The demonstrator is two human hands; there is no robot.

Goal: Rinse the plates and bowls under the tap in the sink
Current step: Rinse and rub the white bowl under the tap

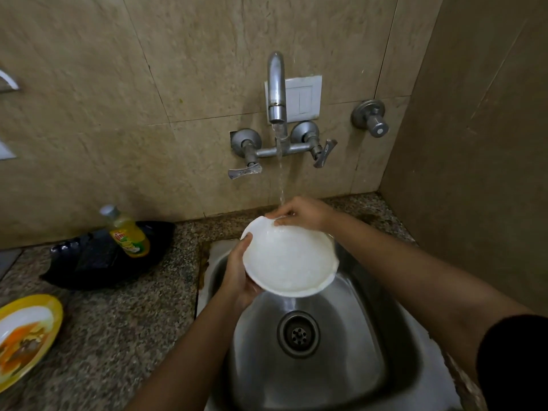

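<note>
A white bowl (292, 259) is held over the steel sink (355, 336), tilted with its inside toward me. My left hand (238, 277) grips its left rim from below. My right hand (302, 213) pinches the far rim at the top. Water runs from the tap (276, 87) in a thin stream and lands at the bowl's far rim by my right fingers. A yellow plate (26, 333) with orange food residue lies on the counter at the far left.
A dish soap bottle (127, 232) lies on a black tray (103, 259) on the granite counter (118, 321) left of the sink. Tap levers (244, 172) and a wall valve (372, 118) stick out from the tiled wall. The drain (298, 333) is open. A wall stands close at the right.
</note>
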